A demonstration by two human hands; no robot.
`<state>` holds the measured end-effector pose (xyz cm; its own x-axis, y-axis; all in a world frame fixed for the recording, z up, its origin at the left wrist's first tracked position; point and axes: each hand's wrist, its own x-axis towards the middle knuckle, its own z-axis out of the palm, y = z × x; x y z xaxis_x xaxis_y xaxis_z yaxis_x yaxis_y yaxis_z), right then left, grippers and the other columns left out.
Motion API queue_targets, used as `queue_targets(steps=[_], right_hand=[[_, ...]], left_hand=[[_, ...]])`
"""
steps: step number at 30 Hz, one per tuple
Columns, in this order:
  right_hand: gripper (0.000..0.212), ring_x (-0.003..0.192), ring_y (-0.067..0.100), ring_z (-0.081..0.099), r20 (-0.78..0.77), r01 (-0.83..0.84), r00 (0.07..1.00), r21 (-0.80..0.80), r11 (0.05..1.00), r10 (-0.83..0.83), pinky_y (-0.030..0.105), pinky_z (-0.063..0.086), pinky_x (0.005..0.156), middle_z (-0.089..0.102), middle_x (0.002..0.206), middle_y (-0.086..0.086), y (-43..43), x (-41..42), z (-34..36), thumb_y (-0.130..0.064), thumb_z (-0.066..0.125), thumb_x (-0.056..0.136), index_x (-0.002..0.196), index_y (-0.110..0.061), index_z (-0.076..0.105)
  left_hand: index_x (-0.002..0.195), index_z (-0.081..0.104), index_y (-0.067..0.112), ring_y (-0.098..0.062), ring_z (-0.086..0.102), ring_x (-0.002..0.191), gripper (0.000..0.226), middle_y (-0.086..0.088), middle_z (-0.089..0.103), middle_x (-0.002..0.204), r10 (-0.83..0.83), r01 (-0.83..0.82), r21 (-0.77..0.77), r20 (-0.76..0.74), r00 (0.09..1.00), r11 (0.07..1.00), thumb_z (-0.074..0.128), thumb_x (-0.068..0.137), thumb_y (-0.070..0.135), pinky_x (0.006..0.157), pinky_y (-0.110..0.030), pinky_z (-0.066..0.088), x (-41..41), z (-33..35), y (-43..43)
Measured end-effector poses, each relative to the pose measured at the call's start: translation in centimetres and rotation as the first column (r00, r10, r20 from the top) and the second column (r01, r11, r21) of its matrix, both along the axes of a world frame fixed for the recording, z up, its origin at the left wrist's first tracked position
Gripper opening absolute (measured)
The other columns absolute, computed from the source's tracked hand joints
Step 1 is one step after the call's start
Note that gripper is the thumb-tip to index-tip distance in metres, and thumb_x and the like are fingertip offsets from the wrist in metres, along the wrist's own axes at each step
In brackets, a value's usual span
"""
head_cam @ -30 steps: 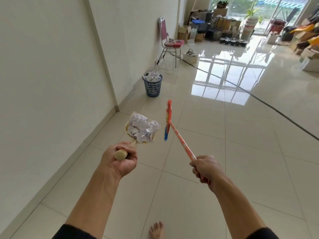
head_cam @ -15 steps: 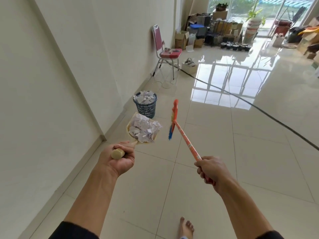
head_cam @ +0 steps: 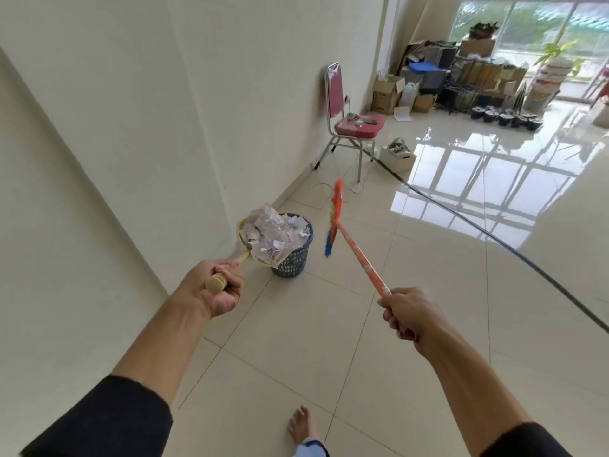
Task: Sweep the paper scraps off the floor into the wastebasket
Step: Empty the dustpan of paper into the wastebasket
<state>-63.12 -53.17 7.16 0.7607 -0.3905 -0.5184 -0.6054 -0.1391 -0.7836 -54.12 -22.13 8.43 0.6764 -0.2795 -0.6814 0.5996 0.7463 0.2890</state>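
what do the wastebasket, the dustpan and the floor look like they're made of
Wastebasket: probably moulded plastic, matte blue; its wall is an open lattice.
Dustpan: likely plastic, dull cream; the handle end in the left hand is ribbed, and paper scraps hide most of the pan.
Floor: glazed ceramic or similar tile, pale and glossy; grout lines cross it and it mirrors the window.

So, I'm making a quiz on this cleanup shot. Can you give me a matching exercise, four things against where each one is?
Things:
1. dustpan
2. broom
3. wastebasket
4. red chair

Places:
A. gripped by the right hand
B. on the floor by the wall, behind the dustpan
C. further back along the wall
D. full of paper scraps, its handle gripped by the left hand

Pairs: 1-D, 2-A, 3-B, 4-C
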Motion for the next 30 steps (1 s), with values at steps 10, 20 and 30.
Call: queue_targets(steps=[10, 20, 30], right_hand=[[0.011, 0.052, 0.014, 0.047, -0.044, -0.046, 0.998, -0.032, 0.998, 0.045, 0.026, 0.038, 0.043, 0.055, 0.066, 0.006, -5.0, 22.1, -1.2, -0.006, 0.058, 0.094, 0.095, -0.006, 0.069], [0.012, 0.047, 0.012, 0.045, -0.105, -0.167, 0.979, 0.061, 0.984, 0.173, 0.024, 0.036, 0.041, 0.053, 0.067, 0.006, -10.3, 31.4, -2.4, -0.005, 0.057, 0.094, 0.095, -0.007, 0.069], [0.012, 0.044, 0.01, 0.039, -0.146, -0.156, 0.966, 0.328, 0.931, 0.214, 0.022, 0.03, 0.04, 0.048, 0.057, 0.001, -18.1, 33.6, -0.5, -0.004, 0.056, 0.095, 0.101, -0.005, 0.066]], left_hand=[[0.069, 0.042, 0.015, -0.001, 0.038, 0.027, 0.034, 0.007, 0.038, 0.041, -0.269, 0.345, 0.484, -0.22, 0.938, 0.804, 0.047, 0.102, 0.007, 0.026, -0.013, 0.032, 21.7, -5.9, -4.0], [0.12, 0.057, -0.006, -0.011, 0.041, 0.045, 0.029, -0.007, 0.05, 0.066, -0.307, 0.512, 0.785, -0.421, 0.853, 0.348, 0.046, 0.094, -0.001, 0.042, -0.02, 0.037, 27.2, -14.1, -14.3], [0.129, 0.05, -0.011, -0.014, 0.041, 0.048, 0.04, -0.01, 0.048, 0.064, -0.211, 0.467, 0.845, -0.422, 0.882, 0.262, 0.038, 0.091, -0.004, 0.044, -0.022, 0.036, 27.8, -15.6, -24.2]])
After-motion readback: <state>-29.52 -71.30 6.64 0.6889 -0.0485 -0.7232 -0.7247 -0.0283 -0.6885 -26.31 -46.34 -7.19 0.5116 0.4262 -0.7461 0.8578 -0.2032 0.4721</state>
